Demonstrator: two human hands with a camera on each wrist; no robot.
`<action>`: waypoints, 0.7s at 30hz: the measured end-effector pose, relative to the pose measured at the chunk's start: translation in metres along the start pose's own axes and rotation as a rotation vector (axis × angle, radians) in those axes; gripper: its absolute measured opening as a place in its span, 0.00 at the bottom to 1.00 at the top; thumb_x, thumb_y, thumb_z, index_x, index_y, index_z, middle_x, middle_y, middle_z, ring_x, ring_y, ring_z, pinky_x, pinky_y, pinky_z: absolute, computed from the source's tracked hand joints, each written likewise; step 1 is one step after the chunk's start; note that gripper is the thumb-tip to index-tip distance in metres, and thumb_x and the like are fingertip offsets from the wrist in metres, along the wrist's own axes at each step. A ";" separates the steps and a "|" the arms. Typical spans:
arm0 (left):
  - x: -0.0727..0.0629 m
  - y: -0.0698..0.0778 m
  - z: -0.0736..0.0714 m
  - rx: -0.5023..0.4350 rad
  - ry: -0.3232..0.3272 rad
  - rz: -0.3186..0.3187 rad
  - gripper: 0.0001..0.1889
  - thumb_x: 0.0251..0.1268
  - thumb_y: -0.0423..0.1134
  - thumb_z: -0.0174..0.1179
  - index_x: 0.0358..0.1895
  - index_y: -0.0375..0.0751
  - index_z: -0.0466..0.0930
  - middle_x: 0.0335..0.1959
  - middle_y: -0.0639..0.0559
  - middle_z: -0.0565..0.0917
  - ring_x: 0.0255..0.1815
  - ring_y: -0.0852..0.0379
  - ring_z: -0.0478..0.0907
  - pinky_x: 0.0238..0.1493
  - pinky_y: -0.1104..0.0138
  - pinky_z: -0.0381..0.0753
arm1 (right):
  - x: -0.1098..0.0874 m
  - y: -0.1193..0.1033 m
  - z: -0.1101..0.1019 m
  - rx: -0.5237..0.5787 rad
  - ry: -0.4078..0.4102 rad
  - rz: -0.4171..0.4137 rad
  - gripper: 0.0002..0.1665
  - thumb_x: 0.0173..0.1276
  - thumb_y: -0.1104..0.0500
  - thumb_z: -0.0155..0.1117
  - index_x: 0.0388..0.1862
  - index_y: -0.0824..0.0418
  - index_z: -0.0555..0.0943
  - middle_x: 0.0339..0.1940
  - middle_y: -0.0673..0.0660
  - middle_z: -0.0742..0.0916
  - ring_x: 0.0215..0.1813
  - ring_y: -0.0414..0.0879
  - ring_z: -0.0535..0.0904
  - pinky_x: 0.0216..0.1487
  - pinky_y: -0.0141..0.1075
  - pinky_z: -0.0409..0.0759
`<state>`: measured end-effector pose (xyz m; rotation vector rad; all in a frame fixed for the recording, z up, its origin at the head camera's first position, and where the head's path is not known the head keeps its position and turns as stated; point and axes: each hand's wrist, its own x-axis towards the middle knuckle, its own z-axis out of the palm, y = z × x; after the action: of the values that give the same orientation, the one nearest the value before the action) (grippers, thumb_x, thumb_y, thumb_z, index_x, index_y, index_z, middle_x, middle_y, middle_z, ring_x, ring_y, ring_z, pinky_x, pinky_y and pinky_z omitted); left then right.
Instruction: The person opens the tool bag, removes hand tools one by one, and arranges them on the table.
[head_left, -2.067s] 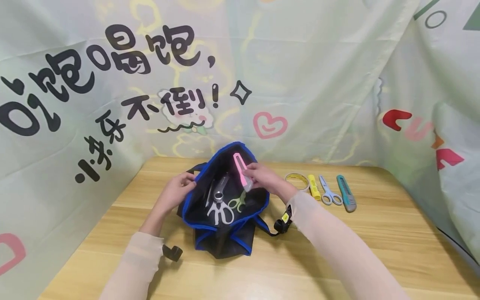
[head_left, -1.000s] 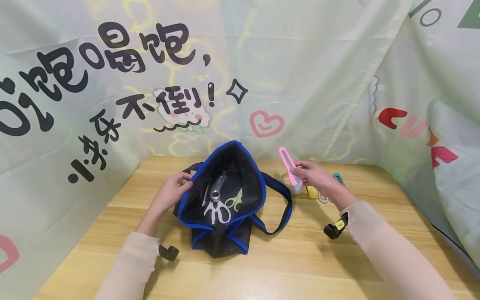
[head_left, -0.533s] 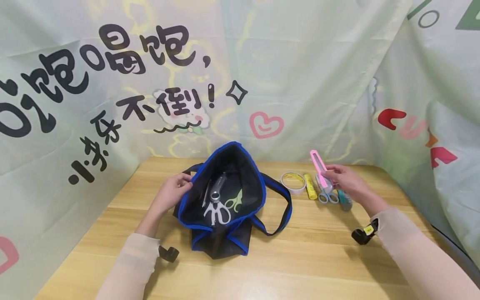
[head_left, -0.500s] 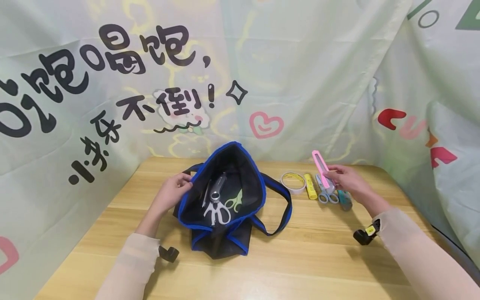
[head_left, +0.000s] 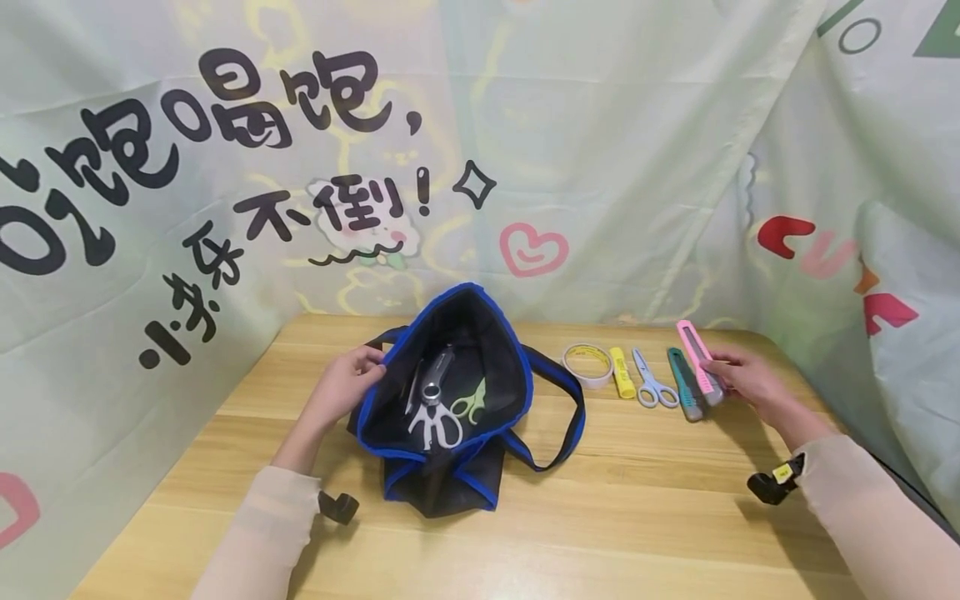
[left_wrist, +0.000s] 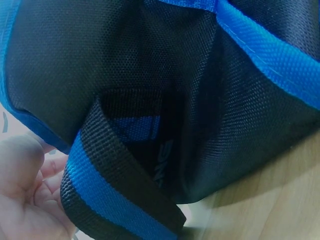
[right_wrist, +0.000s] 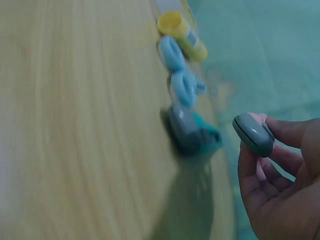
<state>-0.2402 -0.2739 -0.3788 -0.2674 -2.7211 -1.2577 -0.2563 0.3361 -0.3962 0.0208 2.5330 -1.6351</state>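
Note:
My right hand [head_left: 742, 379] pinches a pink utility knife [head_left: 696, 354] with a grey end, just right of a teal utility knife [head_left: 684, 379] on the table. In the right wrist view the pink knife's grey end [right_wrist: 252, 135] points at the camera, between thumb and fingers. My left hand [head_left: 347, 382] grips the left rim of a black bag [head_left: 491, 358] with blue trim, and its mouth gapes toward me. Inside the bag lie white-handled scissors [head_left: 435, 427], small green scissors [head_left: 471, 404] and a grey tool [head_left: 437, 375]. The left wrist view shows a bag strap [left_wrist: 110, 175] beside my fingers.
Left of the teal knife, blue scissors [head_left: 654, 383], a yellow glue stick [head_left: 622, 373] and a roll of tape [head_left: 588, 364] lie in a row on the wooden table [head_left: 600, 517]. A bag handle [head_left: 573, 408] loops out to the right. A printed curtain [head_left: 615, 167] hangs behind.
My right hand has carried the pink utility knife from over the bag rightward past the tape and scissors, and lowered it beside the teal knife. The left hand has stayed at the bag's rim.

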 end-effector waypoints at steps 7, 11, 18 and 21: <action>0.000 0.000 0.000 -0.006 -0.004 -0.002 0.12 0.70 0.37 0.57 0.50 0.35 0.79 0.33 0.45 0.82 0.32 0.50 0.74 0.34 0.61 0.72 | -0.007 0.016 -0.014 -0.104 0.030 0.096 0.39 0.78 0.52 0.49 0.72 0.80 0.51 0.31 0.46 0.80 0.31 0.36 0.75 0.34 0.34 0.78; 0.000 -0.002 0.001 -0.011 -0.006 -0.005 0.12 0.70 0.37 0.57 0.50 0.35 0.79 0.33 0.45 0.82 0.33 0.51 0.74 0.35 0.62 0.72 | -0.008 0.026 -0.020 -0.129 0.053 0.154 0.40 0.77 0.51 0.50 0.72 0.79 0.51 0.32 0.49 0.78 0.31 0.36 0.74 0.34 0.33 0.78; 0.000 0.000 0.001 -0.010 -0.003 -0.007 0.11 0.70 0.36 0.57 0.49 0.35 0.79 0.33 0.45 0.82 0.33 0.49 0.75 0.36 0.60 0.73 | -0.008 0.037 -0.023 -0.219 0.096 0.190 0.42 0.75 0.47 0.54 0.71 0.77 0.55 0.44 0.63 0.77 0.34 0.38 0.73 0.33 0.33 0.78; 0.000 0.001 0.001 -0.008 -0.007 -0.006 0.11 0.70 0.36 0.57 0.50 0.34 0.79 0.33 0.45 0.82 0.34 0.49 0.75 0.37 0.60 0.73 | -0.007 0.038 -0.022 -0.258 0.113 0.194 0.43 0.73 0.46 0.55 0.71 0.77 0.57 0.48 0.68 0.76 0.35 0.40 0.72 0.33 0.33 0.76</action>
<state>-0.2402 -0.2729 -0.3788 -0.2652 -2.7255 -1.2723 -0.2481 0.3723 -0.4210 0.3319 2.7063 -1.2629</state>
